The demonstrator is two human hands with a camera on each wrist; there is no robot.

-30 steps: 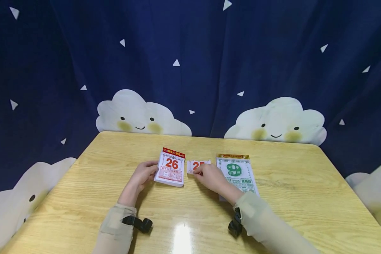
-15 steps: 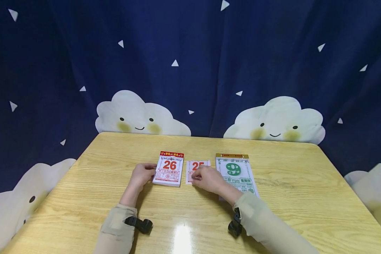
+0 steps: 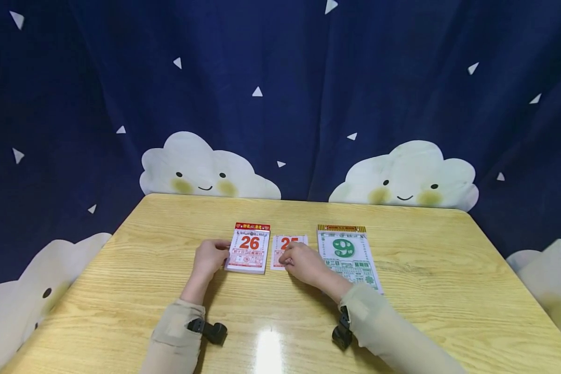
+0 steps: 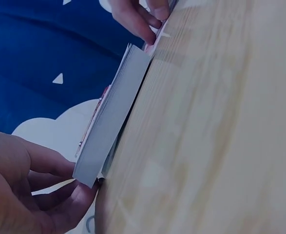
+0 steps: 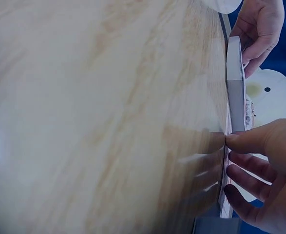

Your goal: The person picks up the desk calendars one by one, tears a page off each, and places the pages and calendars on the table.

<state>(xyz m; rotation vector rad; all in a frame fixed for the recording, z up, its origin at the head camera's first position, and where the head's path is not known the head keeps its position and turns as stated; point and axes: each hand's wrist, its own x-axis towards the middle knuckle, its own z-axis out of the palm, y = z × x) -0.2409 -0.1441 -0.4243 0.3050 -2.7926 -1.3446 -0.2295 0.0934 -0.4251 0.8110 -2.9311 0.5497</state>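
Observation:
A small tear-off calendar (image 3: 249,254) with a red header and a red 26 lies flat on the wooden table. My left hand (image 3: 210,258) holds its left edge; in the left wrist view thumb and fingers meet at the corner of the thick page block (image 4: 111,119). Just right of it lies a loose calendar page (image 3: 278,244) with a red 25. On this page rest the fingertips of my right hand (image 3: 305,265), spread apart in the right wrist view, and the hand covers the page's lower right part.
To the right lies a bigger tear-off calendar (image 3: 345,250) with a green 9, partly behind my right forearm. A dark blue curtain (image 3: 299,104) with clouds and white triangles hangs behind the table (image 3: 439,291). Black cameras sit on both wrists.
The calendar with the 26 has turned from tilted to nearly straight and down flat. The page with the 25, earlier partly raised, now lies flat and slightly further left, my right hand moving with it.

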